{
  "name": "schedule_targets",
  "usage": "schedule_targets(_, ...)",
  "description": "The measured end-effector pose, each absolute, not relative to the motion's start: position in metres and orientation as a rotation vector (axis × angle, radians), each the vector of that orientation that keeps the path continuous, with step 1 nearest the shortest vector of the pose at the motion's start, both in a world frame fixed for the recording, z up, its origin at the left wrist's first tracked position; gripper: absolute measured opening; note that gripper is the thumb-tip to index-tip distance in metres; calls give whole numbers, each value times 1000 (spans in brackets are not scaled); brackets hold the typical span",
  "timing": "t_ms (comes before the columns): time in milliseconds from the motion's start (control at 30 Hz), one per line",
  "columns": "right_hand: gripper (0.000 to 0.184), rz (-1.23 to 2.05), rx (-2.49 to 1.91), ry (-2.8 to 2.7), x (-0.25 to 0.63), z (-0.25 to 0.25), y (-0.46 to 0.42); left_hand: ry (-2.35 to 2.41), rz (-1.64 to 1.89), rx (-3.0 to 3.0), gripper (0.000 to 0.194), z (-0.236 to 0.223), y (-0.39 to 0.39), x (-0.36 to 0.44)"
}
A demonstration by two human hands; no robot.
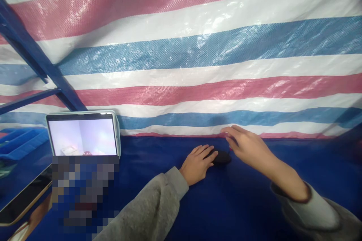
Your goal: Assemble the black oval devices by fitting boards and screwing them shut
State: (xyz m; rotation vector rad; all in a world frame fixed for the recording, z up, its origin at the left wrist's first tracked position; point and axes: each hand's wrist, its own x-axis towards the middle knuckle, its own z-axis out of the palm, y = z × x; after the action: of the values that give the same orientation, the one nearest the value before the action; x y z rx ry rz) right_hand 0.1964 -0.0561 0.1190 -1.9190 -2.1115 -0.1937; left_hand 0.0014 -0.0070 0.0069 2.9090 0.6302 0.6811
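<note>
Apparently steadying a dark rounded object on the blue table with the left hand, while doing finer finger work close by with the right hand. Laying the left fingers slightly parted over the object's left part, nearly flat, seemingly pressing from above rather than wrapping around. Bringing the right thumb and forefinger toward each other, perhaps pinching something thin; not being able to tell for sure, with nothing clear showing between the fingertips.

Judging from this pose, being in the middle of a two-handed step, bracing on one side and handling delicately on the other. Calling next, in all likelihood, for a steady left press against sliding and for a careful right finger grip, staying clear of the left fingertips.

Having the object lying directly under the left fingers, sticking out to the right of them, and just short of the right hand. Holding the right hand seemingly raised, a little beyond and to the right of the object, with fingertips in front of a striped sheet. Seeing also a tiny red spot at the object's right end, too small for naming. Having a lit tablet standing well apart on the left, near a phone.
</note>
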Motion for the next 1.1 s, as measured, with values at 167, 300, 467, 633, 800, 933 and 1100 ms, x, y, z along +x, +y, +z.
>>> schedule_targets(167,34,-177,-1927,-2122,197,118,-56,637,678,2919,44,6,-7,1)
schedule_targets(300,34,-167,-1910,-2122,198,119,-57,628,682,2915,43,7,-7,1)
schedule_targets(467,35,-135,-1870,-2106,200,123,-58,627,673,2891,44,7,-7,1)
schedule_targets(633,36,-170,-1844,-2073,202,123,-58,623,669,2879,44,8,-7,1)
schedule_targets(800,33,-78,-1807,-2048,204,128,-61,628,663,2862,43,9,-8,0)
schedule_targets(933,30,275,-1681,-2069,206,136,-68,633,668,2804,52,10,-7,-2)
schedule_targets(1100,33,710,-1495,-2224,206,130,-75,716,638,2676,61,10,-2,-6)
